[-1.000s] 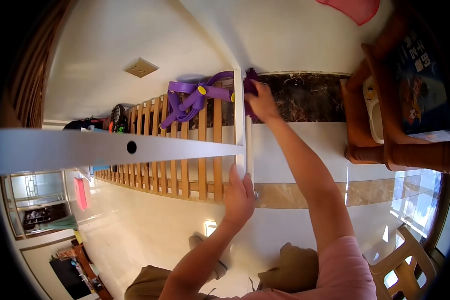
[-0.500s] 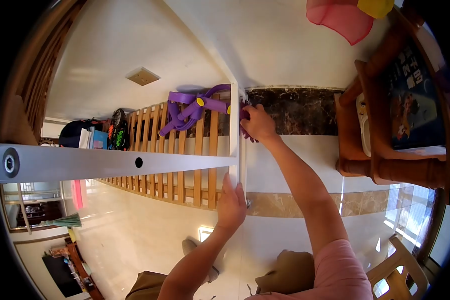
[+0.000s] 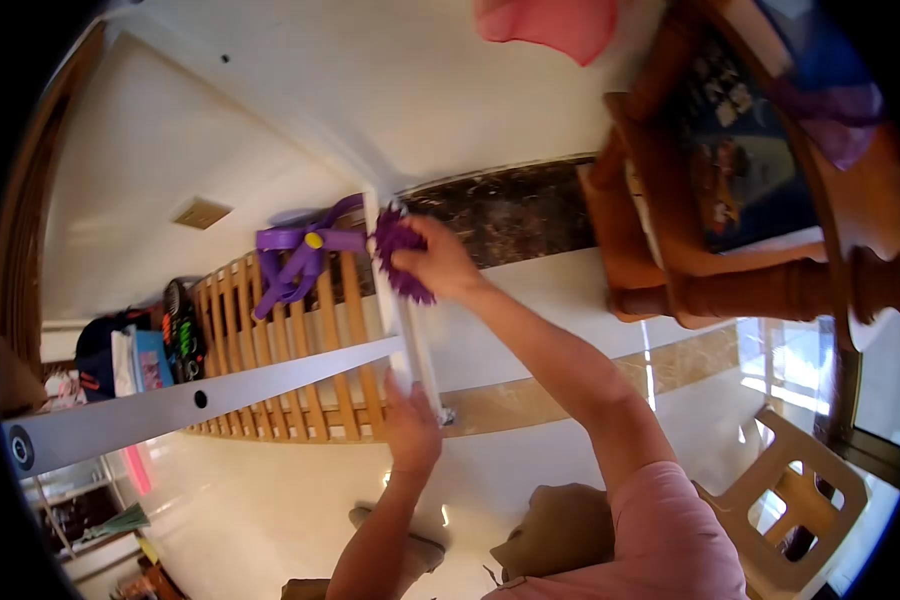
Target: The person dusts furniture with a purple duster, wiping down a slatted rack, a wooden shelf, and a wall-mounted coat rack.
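Observation:
My right hand (image 3: 438, 262) is closed on a purple shaggy chenille cleaning cloth (image 3: 394, 236) and presses it against the upper part of a white bar (image 3: 386, 292) at the end of a bed frame. Lower down, my left hand (image 3: 413, 430) grips the same bar, its fingertips partly hidden. A long white rail (image 3: 225, 393) with a dark hole joins the bar between my two hands. Wooden slats (image 3: 300, 345) run left from the bar. Purple straps with a tube-like handle (image 3: 295, 255) lie on the slats, just left of the cloth.
A wooden shelf unit (image 3: 660, 285) stands at the right, with a beige plastic stool (image 3: 785, 500) below it. A pink cloth (image 3: 555, 25) shows at the top. Books (image 3: 150, 358) and bags are at the far left, near a wall socket (image 3: 202, 212).
The camera view has turned and shifted, so the frame appears further left and tilted. More of the purple cloth shows beside the bar. Both hands keep their holds.

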The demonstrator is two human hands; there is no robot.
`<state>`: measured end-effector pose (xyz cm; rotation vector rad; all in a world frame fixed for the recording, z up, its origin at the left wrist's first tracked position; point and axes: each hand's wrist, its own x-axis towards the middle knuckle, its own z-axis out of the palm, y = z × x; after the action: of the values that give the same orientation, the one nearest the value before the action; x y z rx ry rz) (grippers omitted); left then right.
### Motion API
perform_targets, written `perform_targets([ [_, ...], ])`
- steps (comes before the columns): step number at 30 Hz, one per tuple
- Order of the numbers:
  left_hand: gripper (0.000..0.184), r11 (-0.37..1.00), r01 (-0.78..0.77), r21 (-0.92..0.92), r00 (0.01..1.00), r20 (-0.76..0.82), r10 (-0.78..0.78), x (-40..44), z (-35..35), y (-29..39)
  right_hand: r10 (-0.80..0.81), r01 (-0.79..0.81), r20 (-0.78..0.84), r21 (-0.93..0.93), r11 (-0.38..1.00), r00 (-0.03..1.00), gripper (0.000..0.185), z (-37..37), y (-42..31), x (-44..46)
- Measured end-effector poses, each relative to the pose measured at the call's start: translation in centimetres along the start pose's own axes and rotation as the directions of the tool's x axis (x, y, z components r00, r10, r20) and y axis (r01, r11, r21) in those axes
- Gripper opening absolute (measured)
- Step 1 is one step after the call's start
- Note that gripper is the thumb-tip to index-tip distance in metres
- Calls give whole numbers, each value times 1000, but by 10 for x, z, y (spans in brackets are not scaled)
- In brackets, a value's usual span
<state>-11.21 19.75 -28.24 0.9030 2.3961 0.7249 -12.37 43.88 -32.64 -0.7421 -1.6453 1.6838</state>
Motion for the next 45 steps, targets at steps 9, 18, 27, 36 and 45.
perform_targets([
  [9,47,990,-144,6,981,-127,144,0,-1,2,-253,-9,-411,-538,843,876,45,-112,-3,-83],
  [18,46,993,-121,12,985,-123,121,2,0,-3,107,-519,-538,-712,473,836,39,-175,-2,-55],
  [27,48,997,-47,69,995,-90,53,0,-3,7,-526,-6,-175,-952,307,832,44,-141,-157,-93],
  [36,49,999,-38,37,996,-85,41,-2,-2,7,-414,-359,-291,-929,-95,863,30,-190,-142,-43],
  [45,49,996,-85,11,982,-168,86,1,11,-3,-347,-297,-282,-955,12,894,41,-196,-148,-37],
])
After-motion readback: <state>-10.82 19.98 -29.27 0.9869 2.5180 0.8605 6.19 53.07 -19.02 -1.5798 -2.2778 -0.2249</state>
